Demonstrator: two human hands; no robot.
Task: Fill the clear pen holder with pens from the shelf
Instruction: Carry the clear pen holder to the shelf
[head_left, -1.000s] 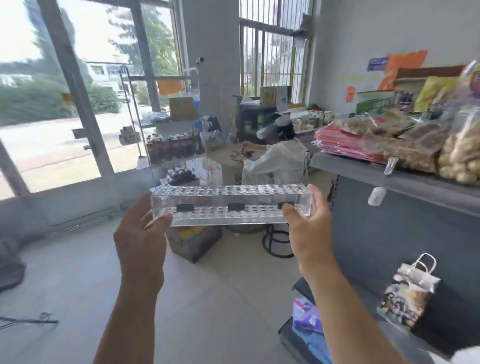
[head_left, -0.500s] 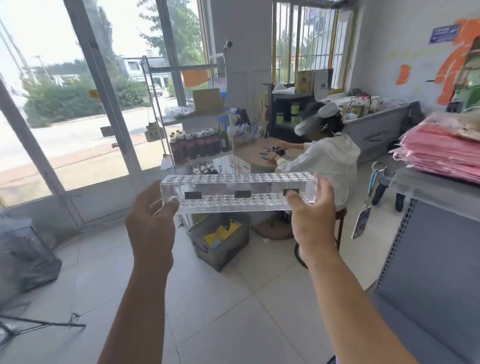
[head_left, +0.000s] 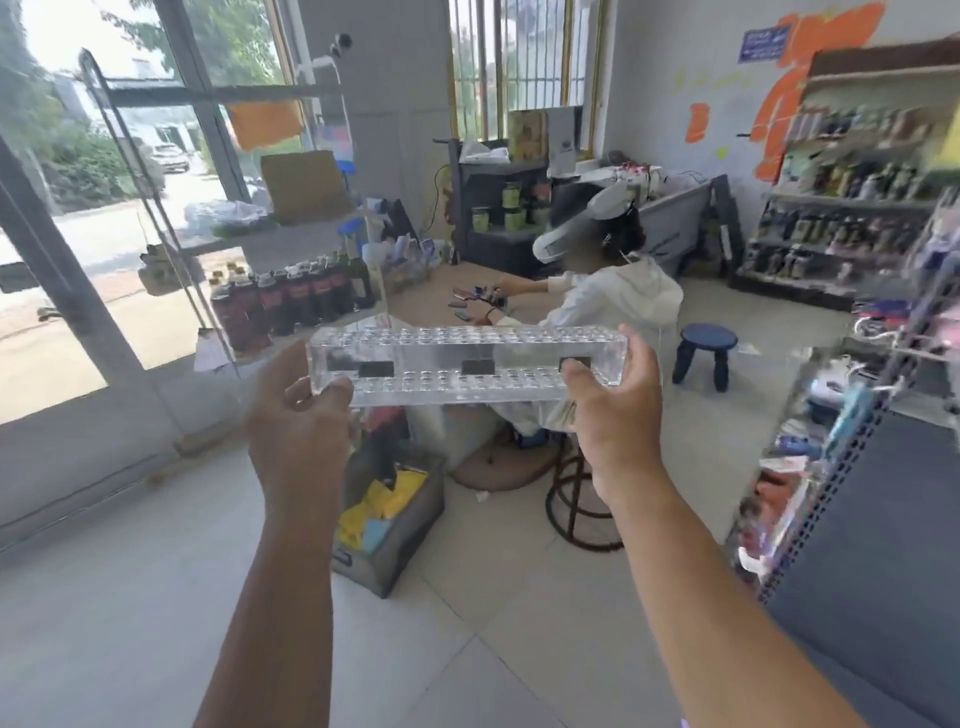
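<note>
The clear pen holder (head_left: 467, 361) is a long transparent block with two stepped rows of holes and small black labels on its front. I hold it level at chest height out in front of me. My left hand (head_left: 301, 431) grips its left end and my right hand (head_left: 615, 410) grips its right end. Its holes look empty. No pens are in either hand.
A grey shelf unit (head_left: 852, 493) with hanging goods stands close on my right. Ahead, a person (head_left: 608, 306) sits at a round table (head_left: 441, 296), beside a drinks rack (head_left: 291, 301). A grey bin (head_left: 395, 514) and blue stool (head_left: 706, 353) stand on the tiled floor.
My view has swung to the left and moved forward past the grey shelf's end, so the seated person and bin are nearer. Both hands keep the same hold on the holder.
</note>
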